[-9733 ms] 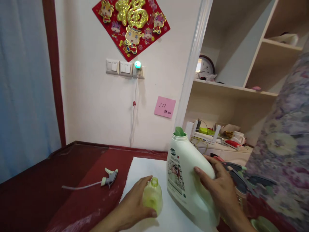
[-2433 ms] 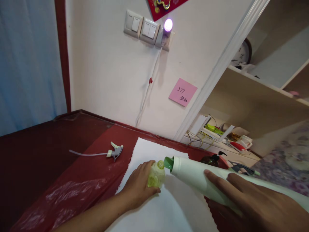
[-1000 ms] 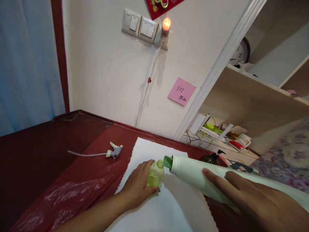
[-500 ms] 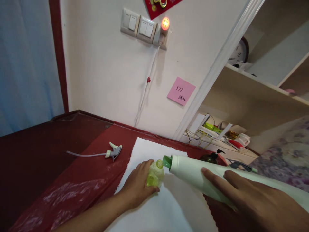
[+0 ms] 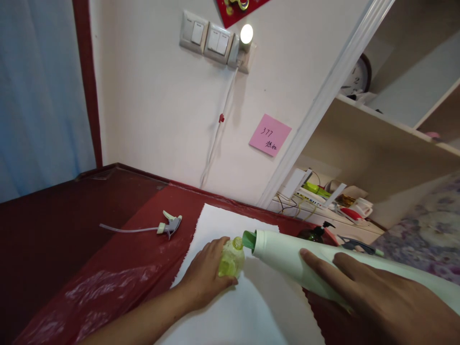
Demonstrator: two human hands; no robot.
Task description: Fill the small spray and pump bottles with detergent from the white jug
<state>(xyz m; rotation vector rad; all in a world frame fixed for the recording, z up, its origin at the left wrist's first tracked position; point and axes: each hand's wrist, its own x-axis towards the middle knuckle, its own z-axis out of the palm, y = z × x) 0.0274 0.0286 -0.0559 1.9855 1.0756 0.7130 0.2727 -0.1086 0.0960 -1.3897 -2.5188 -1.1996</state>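
Note:
My left hand (image 5: 203, 277) is wrapped round a small yellow-green bottle (image 5: 232, 258) standing upright on a white sheet (image 5: 237, 316). My right hand (image 5: 373, 297) grips a large white jug (image 5: 287, 256), tipped almost flat. The jug's green spout (image 5: 248, 239) rests at the small bottle's open mouth. Whether liquid is flowing I cannot make out.
A grey spray-trigger head with its tube (image 5: 168, 226) lies on the red table (image 5: 72, 230) to the left. A dark pump bottle (image 5: 316, 233) stands behind the jug. Cluttered shelves (image 5: 330, 196) are at the right, a floral cloth (image 5: 424, 244) at the far right.
Over ten seconds the jug went from upright to tipped, with its spout at the small bottle's mouth. In the last second both hands have held still; only the plug light's colour changed.

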